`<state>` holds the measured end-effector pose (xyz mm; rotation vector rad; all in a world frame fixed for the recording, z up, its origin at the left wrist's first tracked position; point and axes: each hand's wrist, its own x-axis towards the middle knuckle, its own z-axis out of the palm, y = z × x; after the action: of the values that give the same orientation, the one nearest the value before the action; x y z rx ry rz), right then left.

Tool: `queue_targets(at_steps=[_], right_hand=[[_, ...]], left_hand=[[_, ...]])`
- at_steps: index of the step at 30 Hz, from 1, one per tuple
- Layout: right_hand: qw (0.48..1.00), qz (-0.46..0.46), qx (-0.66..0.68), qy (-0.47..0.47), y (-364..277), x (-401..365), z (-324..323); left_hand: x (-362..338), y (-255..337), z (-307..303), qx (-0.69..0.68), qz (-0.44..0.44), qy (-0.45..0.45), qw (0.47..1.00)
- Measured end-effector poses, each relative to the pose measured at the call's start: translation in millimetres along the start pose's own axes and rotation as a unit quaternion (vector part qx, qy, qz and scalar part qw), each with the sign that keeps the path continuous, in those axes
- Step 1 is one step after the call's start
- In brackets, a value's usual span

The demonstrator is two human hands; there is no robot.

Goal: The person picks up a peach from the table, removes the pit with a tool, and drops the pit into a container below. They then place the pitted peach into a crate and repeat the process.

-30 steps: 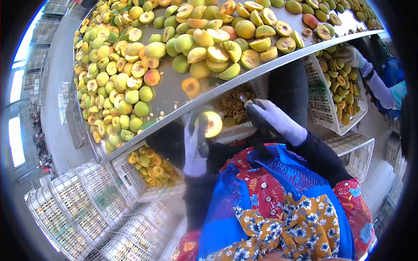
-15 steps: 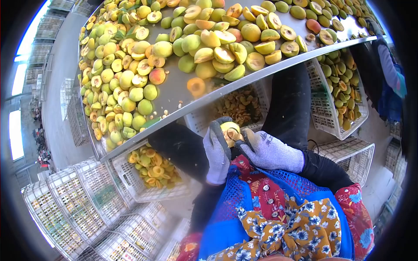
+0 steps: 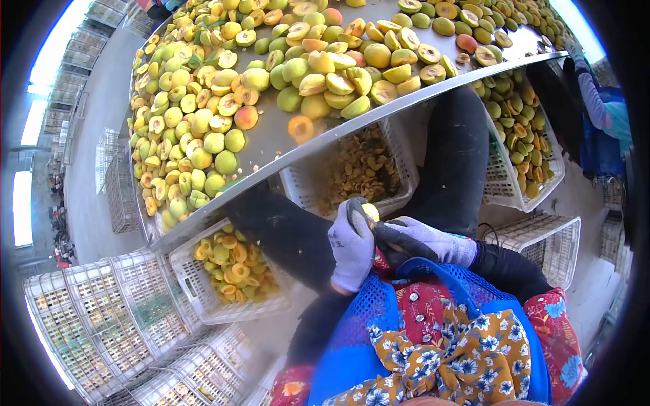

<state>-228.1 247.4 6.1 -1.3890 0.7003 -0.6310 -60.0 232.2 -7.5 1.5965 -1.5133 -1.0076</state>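
My left hand (image 3: 352,245), in a grey glove with dark fingers, is closed around a yellow-green fruit (image 3: 370,212); only a small part of the fruit shows. Pressed against it from the right is my right hand (image 3: 423,241), gloved the same way, with its fingers closed; what they grip is hidden. Both hands are over my lap, below the edge of a metal table (image 3: 271,122) heaped with whole and halved fruit (image 3: 196,122). Beyond my hands, under the table, a white crate (image 3: 406,159) holds fruit pieces (image 3: 365,166).
A crate of halved fruit (image 3: 237,264) stands at the lower left, beside stacked white crates (image 3: 101,318). To the right are another filled crate (image 3: 521,135) and a tipped crate (image 3: 542,243). A co-worker's sleeve (image 3: 592,98) shows at the far right.
My hands have drawn together and turned, hiding most of the fruit. The cut face that showed earlier is out of sight. The view has shifted slightly.
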Motion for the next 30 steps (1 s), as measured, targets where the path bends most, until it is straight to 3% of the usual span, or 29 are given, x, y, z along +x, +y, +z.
queue_targets(at_steps=[3, 6, 7, 8, 9, 10, 11, 12, 13, 16, 17, 20, 21, 23, 26, 27, 30], right_hand=[[0.992, 0.039, 0.116, 0.015, 9, -9, 6], [0.970, 0.144, 0.198, 0.019, 3, -9, 5], [0.977, 0.143, 0.155, 0.002, 9, -10, 3], [0.983, 0.142, 0.111, -0.016, 16, -8, 0], [0.999, -0.007, 0.000, 0.046, 22, -6, 7], [0.975, 0.098, 0.197, 0.038, 24, -6, 3], [0.901, 0.199, 0.384, 0.027, 23, -5, -1], [0.782, 0.290, 0.552, 0.015, 23, -4, -6], [0.699, 0.288, 0.654, -0.009, 23, -2, -11], [0.535, 0.269, 0.801, 0.008, 40, 6, -14], [0.547, 0.271, 0.792, 0.012, 57, 2, -8], [0.515, 0.271, 0.813, 0.006, 58, 4, -13], [0.596, 0.343, 0.724, 0.061, 56, 3, -17], [0.580, 0.353, 0.731, 0.074, 47, 7, -23], [0.596, 0.308, 0.740, 0.047, 59, 14, -17], [0.606, 0.280, 0.744, 0.031, 62, 18, -14], [0.629, 0.267, 0.730, 0.014, 53, 27, -16]], left_hand=[[-9, -10, 5, 0.042, 0.106, 0.042, 0.993], [-3, -13, 1, -0.008, -0.034, -0.081, 0.996], [-3, -17, 3, 0.005, -0.046, -0.085, 0.995], [-3, -23, 7, 0.018, -0.057, -0.088, 0.994], [-1, -26, 11, 0.030, -0.068, -0.091, 0.993], [0, -26, 14, 0.032, -0.017, -0.064, 0.997], [0, -22, 16, 0.033, 0.032, -0.036, 0.998], [1, -20, 18, 0.034, 0.081, -0.009, 0.996], [4, -23, 19, 0.018, 0.092, -0.011, 0.996], [11, -46, 23, -0.166, -0.116, -0.135, 0.970], [9, -60, 29, -0.296, -0.171, -0.146, 0.928], [15, -60, 26, -0.192, -0.035, -0.186, 0.963], [18, -61, 25, -0.182, -0.005, -0.203, 0.962], [28, -64, 24, -0.232, 0.007, -0.255, 0.939], [35, -65, 28, -0.324, -0.189, -0.235, 0.897], [37, -61, 31, -0.265, -0.190, -0.189, 0.926], [34, -87, 35, -0.253, -0.215, -0.041, 0.942]])
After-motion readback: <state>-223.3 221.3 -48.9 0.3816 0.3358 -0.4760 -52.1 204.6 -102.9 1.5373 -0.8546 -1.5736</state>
